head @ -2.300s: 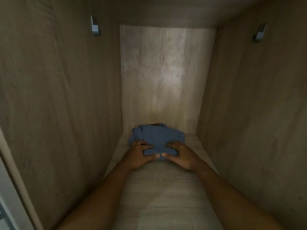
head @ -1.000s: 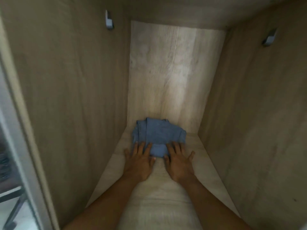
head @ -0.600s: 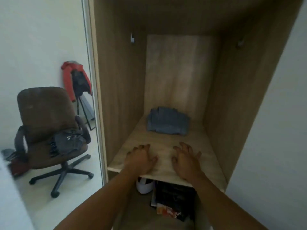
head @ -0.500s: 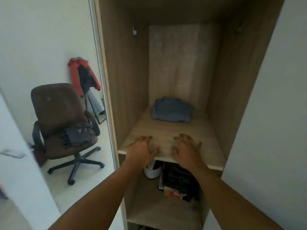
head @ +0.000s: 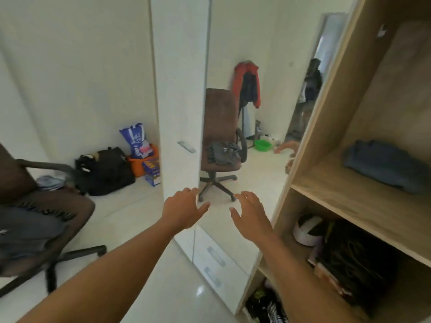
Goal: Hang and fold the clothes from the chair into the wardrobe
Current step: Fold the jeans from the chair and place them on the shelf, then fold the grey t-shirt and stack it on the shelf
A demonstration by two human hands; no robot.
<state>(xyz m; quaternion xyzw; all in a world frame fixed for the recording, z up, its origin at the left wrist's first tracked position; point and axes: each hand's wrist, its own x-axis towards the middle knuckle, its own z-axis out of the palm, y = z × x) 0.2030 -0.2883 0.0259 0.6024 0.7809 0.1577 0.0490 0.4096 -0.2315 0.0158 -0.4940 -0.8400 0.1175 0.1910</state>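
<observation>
Folded blue jeans (head: 382, 166) lie at the back of the wooden wardrobe shelf (head: 349, 199) on the right. The brown office chair (head: 49, 206) stands at the left, and dark grey clothes (head: 25, 227) lie on its seat. My left hand (head: 184, 210) and my right hand (head: 250, 215) hover side by side in mid-air in front of the wardrobe, fingers spread and holding nothing. Both are well clear of the jeans and the chair.
A mirrored wardrobe door (head: 233, 113) reflects the chair, a red jacket and a hand. A black bag (head: 107, 169), a blue sack (head: 137, 141) and an orange box (head: 140, 166) sit by the wall. Dark items (head: 354, 257) fill the lower shelf.
My hands let go of the folded jeans and pulled back out of the wardrobe. The view swung left, bringing the chair with clothes into sight.
</observation>
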